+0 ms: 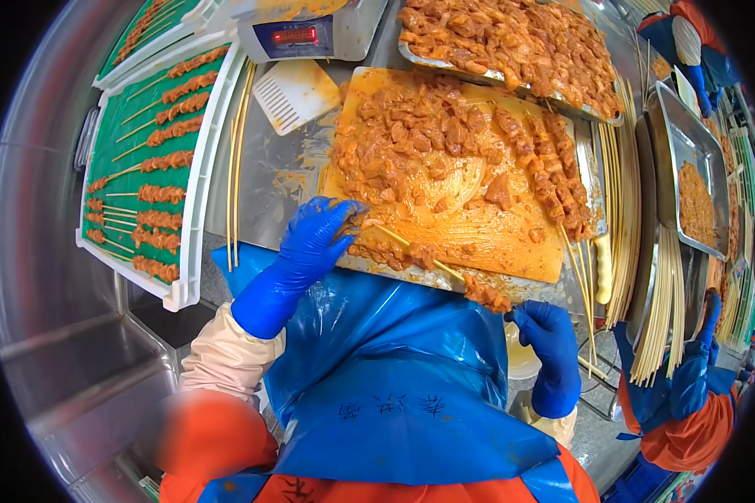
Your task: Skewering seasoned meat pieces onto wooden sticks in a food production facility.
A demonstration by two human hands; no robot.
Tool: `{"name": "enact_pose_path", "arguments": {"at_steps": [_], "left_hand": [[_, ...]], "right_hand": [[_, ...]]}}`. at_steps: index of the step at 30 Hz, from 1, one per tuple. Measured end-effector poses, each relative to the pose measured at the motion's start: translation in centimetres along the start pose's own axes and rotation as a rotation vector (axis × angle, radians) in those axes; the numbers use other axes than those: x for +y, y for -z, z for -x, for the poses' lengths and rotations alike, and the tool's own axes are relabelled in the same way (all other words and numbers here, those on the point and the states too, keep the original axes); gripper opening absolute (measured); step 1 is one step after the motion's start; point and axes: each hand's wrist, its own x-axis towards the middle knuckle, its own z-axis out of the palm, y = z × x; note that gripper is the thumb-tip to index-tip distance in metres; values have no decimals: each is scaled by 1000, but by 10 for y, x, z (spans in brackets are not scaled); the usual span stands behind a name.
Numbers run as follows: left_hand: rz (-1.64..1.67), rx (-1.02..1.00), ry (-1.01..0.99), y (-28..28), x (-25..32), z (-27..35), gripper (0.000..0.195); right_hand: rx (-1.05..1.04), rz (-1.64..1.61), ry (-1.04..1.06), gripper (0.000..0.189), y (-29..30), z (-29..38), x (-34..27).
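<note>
My left hand [318,236], in a blue glove, pinches a piece of marinated meat at the left end of a bamboo skewer [447,269], over the near left edge of the orange-smeared cutting board [541,254]. Meat pieces sit on the skewer midway and near its right end. There my right hand [544,333], gloved too, has its fingertips on the end of the skewer. Loose marinated meat [409,126] is heaped on the board. Several finished meat skewers [550,163] lie along the board's right side.
A heaped metal tray of meat [509,38] stands behind the board. Left are a white scraper [296,94], a scale [308,38] and a green-lined tray [192,251] of skewers. Right are a yellow-handled knife [603,270], bare skewers [626,207], a metal pan [698,170] and co-workers.
</note>
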Motion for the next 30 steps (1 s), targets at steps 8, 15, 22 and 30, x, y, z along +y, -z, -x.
{"name": "enact_pose_path", "arguments": {"at_steps": [8,15,22,30], "left_hand": [[24,30,-79,-8,-7,-4,19],[-20,-27,-295,-7,-24,-15,18],[-107,-43,-487,-3,-32,-20,22],[-115,-95,-579,2,-33,-26,26]], "right_hand": [[25,168,-8,17,-1,2,-13],[83,328,18,18,-9,3,-23],[87,476,37,19,-12,4,-29],[58,426,102,13,-25,-13,-24]]}}
